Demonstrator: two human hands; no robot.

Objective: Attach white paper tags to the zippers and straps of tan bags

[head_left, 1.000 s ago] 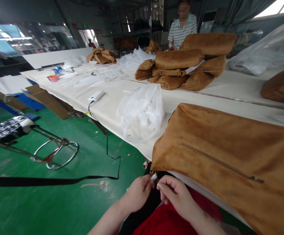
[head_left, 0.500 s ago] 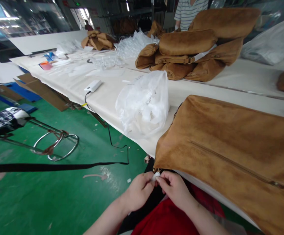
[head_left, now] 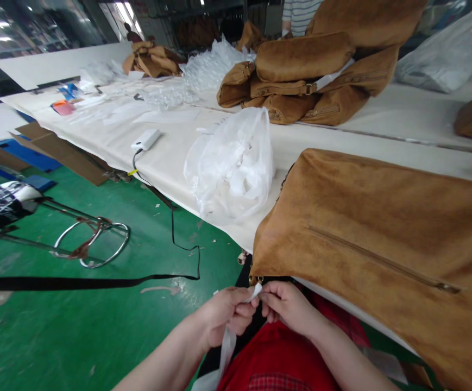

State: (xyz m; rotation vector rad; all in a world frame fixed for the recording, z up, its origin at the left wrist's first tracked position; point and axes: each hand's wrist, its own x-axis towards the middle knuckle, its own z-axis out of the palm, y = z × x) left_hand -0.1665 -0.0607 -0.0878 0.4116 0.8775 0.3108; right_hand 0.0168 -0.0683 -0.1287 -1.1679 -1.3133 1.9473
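Note:
A large tan suede-like bag point(head_left: 374, 217) with a zipped pocket lies flat on the table to my right. Small brass-coloured metal fittings point(head_left: 256, 280) hang at its near left corner. Just below them my left hand point(head_left: 223, 317) is closed on a thin white strip point(head_left: 228, 347), whose loose length trails down from the palm toward my lap. My right hand point(head_left: 287, 307) is pinched against the strip's upper end beside the fittings. Its fingertips partly cover what they grip.
A clear plastic bag point(head_left: 231, 168) of white scraps sits left of the tan bag. Beyond it are stacked tan bags point(head_left: 304, 62), plastic wrapping and a white power strip point(head_left: 146, 139). A stool point(head_left: 93, 233) stands on the green floor. Someone in a striped shirt is across the table.
My left hand has shifted slightly left and turned, and a long loose end of the white strip now shows below it. The right hand stays close by. The view has moved a little.

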